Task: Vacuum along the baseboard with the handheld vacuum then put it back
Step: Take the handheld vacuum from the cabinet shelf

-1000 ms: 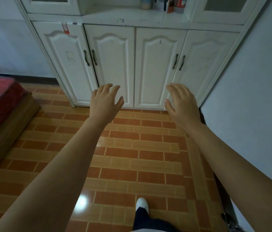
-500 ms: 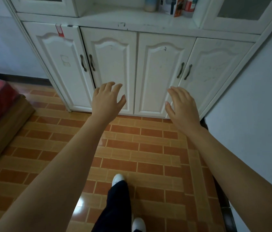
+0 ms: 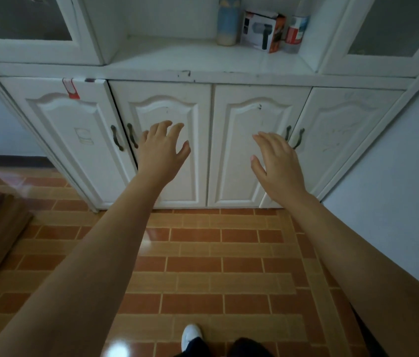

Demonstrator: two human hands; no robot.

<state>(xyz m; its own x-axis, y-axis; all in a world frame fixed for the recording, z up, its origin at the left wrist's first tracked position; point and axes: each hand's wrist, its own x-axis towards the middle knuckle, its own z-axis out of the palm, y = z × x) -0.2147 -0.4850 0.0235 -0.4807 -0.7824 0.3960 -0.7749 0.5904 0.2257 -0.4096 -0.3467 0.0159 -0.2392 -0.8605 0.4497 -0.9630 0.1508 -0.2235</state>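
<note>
Fingers of the left hand are spread and lightly bent, holding nothing. The right hand is likewise empty, its fingers loosely apart. Both hover before the lower doors of the cabinet, near the handles; contact unclear. We see no vacuum itself. A box on the cabinet's open shelf pictures a handheld device, possibly it. Step, as we judge: fetching. Next calls for reaching that shelf or opening a door.

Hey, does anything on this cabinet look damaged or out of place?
A red tag hangs over the top of the leftmost door, and the white ledge above has a dark chip near its middle. Nothing looks spilled.
</note>
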